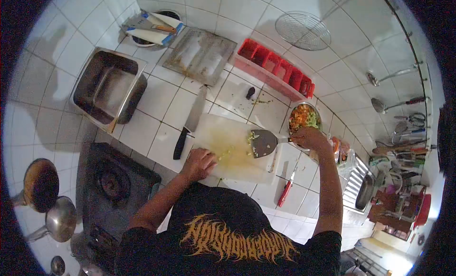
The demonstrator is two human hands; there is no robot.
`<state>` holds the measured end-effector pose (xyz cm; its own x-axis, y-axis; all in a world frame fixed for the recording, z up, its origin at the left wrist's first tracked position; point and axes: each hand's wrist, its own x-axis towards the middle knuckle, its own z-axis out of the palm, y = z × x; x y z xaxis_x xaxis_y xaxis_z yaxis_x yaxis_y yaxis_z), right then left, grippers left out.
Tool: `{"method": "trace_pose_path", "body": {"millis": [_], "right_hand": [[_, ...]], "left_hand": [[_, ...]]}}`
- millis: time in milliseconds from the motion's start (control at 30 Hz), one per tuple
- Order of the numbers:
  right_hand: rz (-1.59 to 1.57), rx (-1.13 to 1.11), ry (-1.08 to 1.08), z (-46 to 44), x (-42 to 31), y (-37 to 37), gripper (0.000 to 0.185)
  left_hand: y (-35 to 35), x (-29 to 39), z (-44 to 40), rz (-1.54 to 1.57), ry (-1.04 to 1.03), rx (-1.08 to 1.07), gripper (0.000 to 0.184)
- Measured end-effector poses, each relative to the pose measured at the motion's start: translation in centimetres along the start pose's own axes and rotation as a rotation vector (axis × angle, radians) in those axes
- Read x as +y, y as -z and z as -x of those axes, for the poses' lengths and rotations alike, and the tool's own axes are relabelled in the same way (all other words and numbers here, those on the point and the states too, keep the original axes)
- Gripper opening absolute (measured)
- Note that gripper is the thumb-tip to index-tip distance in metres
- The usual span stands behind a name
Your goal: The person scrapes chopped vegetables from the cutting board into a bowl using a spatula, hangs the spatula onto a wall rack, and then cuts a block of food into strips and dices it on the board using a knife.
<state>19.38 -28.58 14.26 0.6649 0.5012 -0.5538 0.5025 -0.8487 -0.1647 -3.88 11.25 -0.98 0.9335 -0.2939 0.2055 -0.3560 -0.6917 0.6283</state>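
A white cutting board (pixel 228 133) lies on the tiled counter, with yellowish stains and small green bits on it. My right hand (pixel 308 138) is closed round the handle of a wide metal scraper (pixel 264 144), whose blade rests on the board's right part with pale green bits on and beside it. Just beyond that hand is a round bowl (pixel 304 116) of chopped orange and green food, partly covered by the hand. At the board's lower left edge my left hand (pixel 199 164) lies with its fingers spread, holding nothing.
Left of the board lies a large knife (pixel 190 121) with a black handle. A red-handled knife (pixel 287 186) is at the lower right. Behind stand a red divided container (pixel 273 69) and a metal tray (pixel 199 55). A metal basin (pixel 110 88) and a dark stove (pixel 116 185) are left.
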Motion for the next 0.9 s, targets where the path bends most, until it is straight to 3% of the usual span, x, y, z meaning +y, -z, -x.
{"method": "trace_pose_path", "body": {"millis": [133,233,333,400,500,600,733,900], "right_hand": [[-0.052,-0.065,-0.062,0.1,2.1,-1.4,0.031],[-0.088,0.054,0.046,0.0,2.7,-1.9,0.029],[-0.26,-0.095,-0.161,0.4,1.9,-1.3,0.028],[-0.096,-0.113,-0.01,-0.6,1.8,-1.1,0.03],[-0.124,0.013,0.056,-1.0,1.4,-1.5,0.03],[-0.227,-0.014,0.084,-1.7,0.0,-2.0,0.031],[-0.138,0.009,0.106,-0.4,-1.1,-0.5,0.031],[-0.185,0.051,-0.021,2.1,0.6,-0.2,0.038]], "left_hand": [[0.0,0.1,-0.5,0.036,-0.03,0.051,0.032],[-0.3,-0.6,-1.3,0.024,-0.065,0.004,0.032],[-0.9,-1.2,-2.4,0.082,-0.113,-0.028,0.03],[-0.6,-1.0,-3.4,0.043,-0.108,-0.085,0.03],[-1.0,-1.1,-4.1,-0.027,-0.124,-0.112,0.029],[-1.8,-1.1,-4.5,-0.057,-0.132,-0.103,0.026],[-2.3,-0.5,-5.1,-0.103,-0.091,-0.057,0.019],[-2.2,-0.1,-5.6,-0.095,-0.032,-0.116,0.017]]}}
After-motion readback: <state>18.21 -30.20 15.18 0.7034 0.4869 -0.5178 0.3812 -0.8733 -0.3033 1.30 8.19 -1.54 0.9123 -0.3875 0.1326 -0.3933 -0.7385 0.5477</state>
